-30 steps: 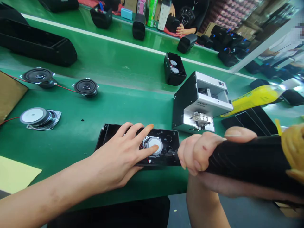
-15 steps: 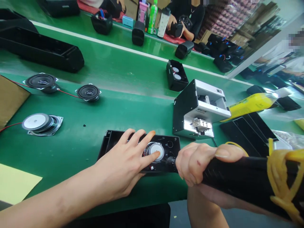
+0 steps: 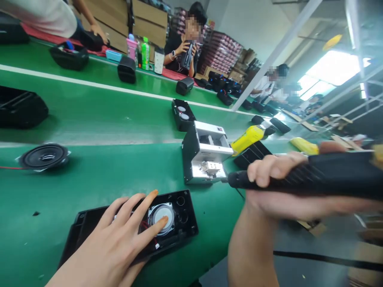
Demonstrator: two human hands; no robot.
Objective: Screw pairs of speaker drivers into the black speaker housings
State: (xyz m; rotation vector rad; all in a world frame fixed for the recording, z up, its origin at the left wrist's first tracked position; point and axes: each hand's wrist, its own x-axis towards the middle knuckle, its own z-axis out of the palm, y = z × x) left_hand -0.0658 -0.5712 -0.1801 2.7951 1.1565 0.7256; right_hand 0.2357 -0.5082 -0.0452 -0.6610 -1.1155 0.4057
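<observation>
Screwdriver (image 3: 302, 179) lies almost level across the right of the scene, its long axis running left to right and its tip pointing left at the grey screw feeder (image 3: 206, 157). The right hand (image 3: 278, 187) is closed round its black barrel. The left hand (image 3: 119, 243) rests flat with fingers spread on the black speaker case (image 3: 182, 223) at the near edge, a fingertip touching the round speaker (image 3: 161, 213). Both case and feeder sit on the green table (image 3: 104, 175); people work at the far side.

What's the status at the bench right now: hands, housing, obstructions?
Left hand flat on black housing, fingertip at its speaker. Right hand grips electric screwdriver, tip at screw feeder. No obstruction.
</observation>
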